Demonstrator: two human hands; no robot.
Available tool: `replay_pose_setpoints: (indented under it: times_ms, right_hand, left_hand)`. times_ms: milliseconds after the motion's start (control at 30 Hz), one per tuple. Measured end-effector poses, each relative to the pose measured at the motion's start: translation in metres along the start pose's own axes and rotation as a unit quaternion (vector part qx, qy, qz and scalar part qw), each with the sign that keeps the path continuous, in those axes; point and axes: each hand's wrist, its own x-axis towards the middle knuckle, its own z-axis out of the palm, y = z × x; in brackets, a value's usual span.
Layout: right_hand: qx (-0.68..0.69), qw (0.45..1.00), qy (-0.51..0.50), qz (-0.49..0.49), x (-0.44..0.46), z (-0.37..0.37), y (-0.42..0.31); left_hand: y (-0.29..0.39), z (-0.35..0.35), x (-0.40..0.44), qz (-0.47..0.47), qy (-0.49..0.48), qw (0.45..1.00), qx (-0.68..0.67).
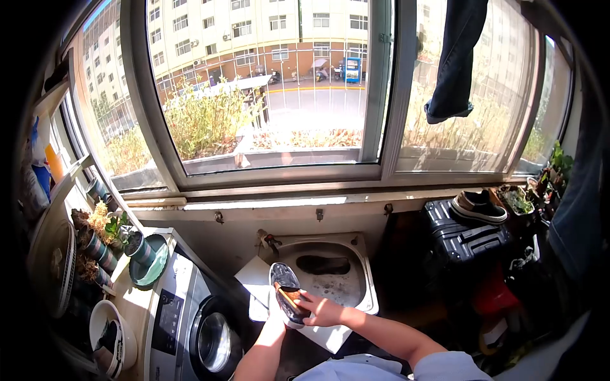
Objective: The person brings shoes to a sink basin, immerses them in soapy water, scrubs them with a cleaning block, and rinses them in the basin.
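Observation:
Over the front left of the sink, my left hand (274,322) grips a dark shoe (283,275) with a white sole edge from below. The shoe's opening faces up. My right hand (325,310) is bent over the opening, its fingers on an orange-brown piece (290,294) that looks like a wooden brush. Part of this piece is hidden by the fingers and the shoe. In the basin of the sink (367,279) lies a dark, flat, shoe-shaped thing (323,265). A tap (272,241) is at the sink's back left corner.
A washing machine (166,314) stands left, with a potted plant (141,249) in a green basin (159,267) above. A white bucket (129,336) holds a shoe. On the right, a black suitcase (445,238) carries another shoe (480,208). Jeans (454,63) hang before the window.

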Motion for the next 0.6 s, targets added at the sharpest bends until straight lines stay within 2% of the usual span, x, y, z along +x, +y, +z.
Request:
replay_pose_setpoints:
  times_ms: [67, 100, 133, 167, 200, 233, 267, 300, 333, 367, 433, 467, 533, 600]
  right_hand:
    - [-0.03, 0.991, -0.014, -0.129, -0.007, -0.017, 0.004]
    - [-0.121, 0.976, 0.033, -0.176, -0.011, -0.021, 0.0]
    - [-0.121, 0.975, 0.037, -0.183, -0.013, -0.027, -0.003]
    - [-0.148, 0.965, 0.052, -0.21, -0.013, -0.033, -0.006]
    - [-0.176, 0.952, 0.068, -0.239, -0.012, -0.043, -0.008]
    - [-0.188, 0.947, 0.075, -0.251, -0.014, -0.051, -0.011]
    - [-0.178, 0.952, 0.064, -0.24, -0.011, -0.05, -0.005]
    - [-0.174, 0.951, 0.065, -0.247, -0.008, -0.051, 0.001]
    - [-0.169, 0.951, 0.063, -0.251, -0.007, -0.05, 0.009]
    - [-0.164, 0.95, 0.06, -0.257, -0.007, -0.048, 0.019]
    - [-0.192, 0.934, 0.127, -0.275, 0.004, -0.052, 0.042]
    - [-0.189, 0.931, 0.124, -0.288, 0.011, -0.056, 0.054]
    - [-0.3, 0.94, 0.085, -0.137, 0.021, -0.055, 0.073]
    - [-0.305, 0.94, 0.086, -0.129, 0.026, -0.048, 0.096]
  left_hand:
    - [-0.007, -0.011, 0.023, 0.019, -0.02, 0.999, 0.032]
    - [-0.01, -0.01, 0.029, 0.025, -0.064, 0.997, 0.027]
    - [-0.01, -0.009, 0.033, 0.034, -0.107, 0.993, 0.022]
    - [-0.014, -0.01, 0.034, 0.049, -0.068, 0.996, 0.037]
    - [-0.018, 0.012, 0.016, 0.082, -0.039, 0.99, 0.112]
    - [-0.018, 0.013, 0.023, 0.069, -0.028, 0.991, 0.112]
    - [-0.02, 0.015, 0.028, 0.055, -0.016, 0.992, 0.109]
    - [-0.023, 0.054, -0.009, 0.054, -0.002, 0.984, 0.17]
    - [-0.026, 0.064, -0.014, 0.062, 0.002, 0.984, 0.169]
    - [-0.03, 0.071, -0.017, 0.02, -0.036, 0.992, 0.12]
    - [-0.047, 0.095, -0.016, 0.048, -0.071, 0.989, 0.121]
    - [-0.056, 0.108, -0.016, 0.062, -0.088, 0.987, 0.121]
    - [-0.076, 0.095, 0.025, 0.075, 0.011, 0.994, 0.076]
    - [-0.086, 0.1, 0.027, 0.064, 0.034, 0.995, 0.067]
